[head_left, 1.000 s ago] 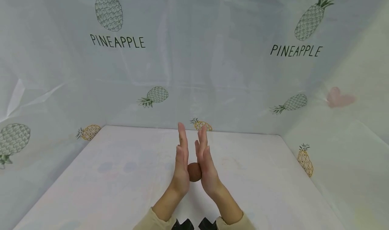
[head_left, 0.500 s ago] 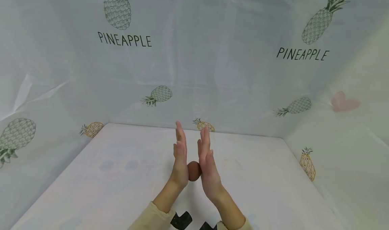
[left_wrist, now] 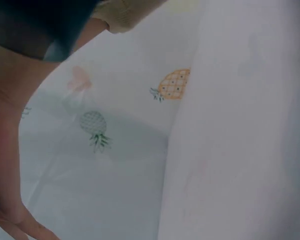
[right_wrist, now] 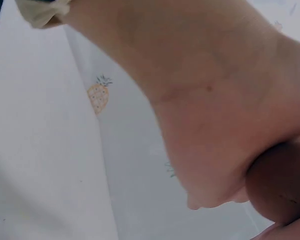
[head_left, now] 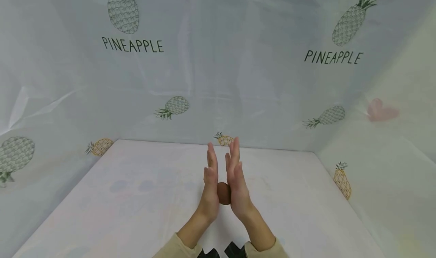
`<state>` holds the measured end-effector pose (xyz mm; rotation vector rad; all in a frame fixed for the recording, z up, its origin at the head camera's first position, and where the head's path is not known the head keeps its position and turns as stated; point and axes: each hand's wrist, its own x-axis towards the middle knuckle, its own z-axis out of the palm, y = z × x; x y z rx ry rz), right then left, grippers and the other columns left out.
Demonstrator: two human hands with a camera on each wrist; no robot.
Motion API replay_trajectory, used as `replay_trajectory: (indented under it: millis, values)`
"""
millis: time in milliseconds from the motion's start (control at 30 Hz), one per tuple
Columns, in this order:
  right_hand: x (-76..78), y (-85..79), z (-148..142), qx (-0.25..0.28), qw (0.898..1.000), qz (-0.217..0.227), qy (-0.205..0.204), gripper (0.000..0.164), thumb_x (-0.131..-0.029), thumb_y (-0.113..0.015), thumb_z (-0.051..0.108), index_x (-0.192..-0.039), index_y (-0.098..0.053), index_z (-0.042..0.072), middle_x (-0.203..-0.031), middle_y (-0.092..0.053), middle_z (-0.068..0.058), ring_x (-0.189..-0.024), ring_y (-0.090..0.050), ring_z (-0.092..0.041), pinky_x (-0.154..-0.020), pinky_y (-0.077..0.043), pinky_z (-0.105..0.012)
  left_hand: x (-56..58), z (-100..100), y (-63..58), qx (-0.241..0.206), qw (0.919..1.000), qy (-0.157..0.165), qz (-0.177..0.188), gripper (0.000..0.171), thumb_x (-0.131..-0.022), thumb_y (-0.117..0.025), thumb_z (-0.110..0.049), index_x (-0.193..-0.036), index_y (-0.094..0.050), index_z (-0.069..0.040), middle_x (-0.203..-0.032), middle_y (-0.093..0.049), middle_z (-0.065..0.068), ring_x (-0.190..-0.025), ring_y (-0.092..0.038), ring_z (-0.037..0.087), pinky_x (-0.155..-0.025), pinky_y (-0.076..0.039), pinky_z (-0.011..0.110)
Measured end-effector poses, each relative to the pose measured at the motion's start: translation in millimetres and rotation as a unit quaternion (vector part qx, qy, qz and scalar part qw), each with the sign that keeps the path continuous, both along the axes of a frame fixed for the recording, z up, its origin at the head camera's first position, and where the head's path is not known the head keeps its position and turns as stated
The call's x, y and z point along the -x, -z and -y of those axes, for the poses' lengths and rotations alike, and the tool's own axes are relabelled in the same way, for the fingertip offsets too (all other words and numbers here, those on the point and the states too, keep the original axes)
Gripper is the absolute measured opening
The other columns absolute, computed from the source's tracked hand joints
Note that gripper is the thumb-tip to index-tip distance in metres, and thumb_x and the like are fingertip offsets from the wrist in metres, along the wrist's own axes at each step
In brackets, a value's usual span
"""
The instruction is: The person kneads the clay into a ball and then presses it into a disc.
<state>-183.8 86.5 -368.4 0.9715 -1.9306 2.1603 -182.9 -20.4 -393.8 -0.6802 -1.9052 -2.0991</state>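
Note:
In the head view, a smooth brown ball [head_left: 223, 193] sits between my two palms, above the white table. My left hand [head_left: 210, 195] presses on it from the left, fingers straight and pointing forward and up. From the right, the palm of my right hand [head_left: 239, 193] presses the other side, its fingers likewise straight. The fingertips of the two hands stand apart, the right ones reaching slightly farther. The right wrist view shows the ball [right_wrist: 282, 182] large, with a small mark on its surface; part of it lies behind a hand.
The white table [head_left: 143, 212] spreads out beneath the hands. Behind and beside it hangs a pale sheet [head_left: 218, 68] printed with pineapples. Black straps [head_left: 235, 249] show at the beige sleeves [head_left: 267, 249].
My hands slide against each other: the right has moved forward and the left back over the last half second. The ball stays between the palms and has shifted slightly right.

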Motion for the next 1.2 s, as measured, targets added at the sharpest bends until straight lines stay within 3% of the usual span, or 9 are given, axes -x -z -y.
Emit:
replay_trajectory:
  millis: [100,267,633,767,867,1200]
  values:
    - [2.7,2.1,2.5,0.000,1.000,-0.007,-0.001,0.063,-0.112,-0.001,0.056,-0.167,0.021,0.035,-0.174,0.022,0.013,-0.163,0.014,-0.030,-0.127,0.013,-0.062,-2.5,2.0,-3.4,-0.026,0.9996,0.015,0.003,0.067,-0.107,-0.002,-0.066,-0.168,0.011,-0.042,-0.175,0.018,-0.017,-0.161,0.022,0.014,-0.120,0.020,0.071]
    - [4.4,6.0,7.2,-0.002,1.000,0.002,-0.007,0.059,-0.113,0.000,0.050,-0.167,0.019,0.039,-0.175,0.020,0.013,-0.163,0.014,-0.026,-0.128,0.012,-0.060,-5.3,7.1,-9.7,-0.029,0.9994,0.015,-0.013,0.068,-0.107,-0.001,-0.067,-0.168,0.012,-0.040,-0.174,0.019,-0.018,-0.161,0.022,0.013,-0.122,0.019,0.068]
    - [-4.5,7.6,17.6,-0.017,0.999,0.019,-0.033,0.062,-0.110,0.001,0.058,-0.167,0.020,0.040,-0.175,0.022,0.007,-0.163,0.016,-0.032,-0.125,0.014,-0.065,5.4,23.0,-15.8,-0.030,0.9993,-0.011,-0.019,0.068,-0.106,-0.002,-0.069,-0.167,0.015,-0.044,-0.173,0.022,-0.021,-0.159,0.025,0.008,-0.121,0.022,0.067]
    - [-8.0,3.8,15.2,-0.013,0.999,0.006,-0.033,0.067,-0.109,0.002,0.061,-0.167,0.022,0.034,-0.175,0.022,0.008,-0.162,0.016,-0.035,-0.122,0.016,-0.069,8.9,21.9,-12.9,-0.011,0.9995,-0.026,-0.011,0.068,-0.106,-0.001,-0.066,-0.167,0.016,-0.042,-0.173,0.023,-0.019,-0.159,0.027,0.012,-0.120,0.025,0.065]
    - [-8.3,1.3,12.1,-0.003,1.000,-0.004,-0.026,0.067,-0.108,0.003,0.062,-0.167,0.022,0.037,-0.175,0.022,0.008,-0.162,0.016,-0.036,-0.122,0.017,-0.070,9.2,17.8,-9.2,0.009,0.9995,-0.031,-0.005,0.068,-0.107,-0.002,-0.065,-0.167,0.017,-0.040,-0.174,0.024,-0.014,-0.160,0.027,0.015,-0.119,0.026,0.064]
    - [-3.4,-1.7,-1.6,0.025,1.000,0.010,0.013,0.065,-0.108,0.000,0.064,-0.168,0.016,0.042,-0.176,0.017,0.009,-0.163,0.010,-0.036,-0.125,0.015,-0.064,0.4,0.5,1.4,0.020,0.9997,-0.009,-0.005,0.063,-0.111,-0.002,-0.055,-0.168,0.015,-0.037,-0.175,0.018,-0.014,-0.162,0.019,0.013,-0.121,0.024,0.064]
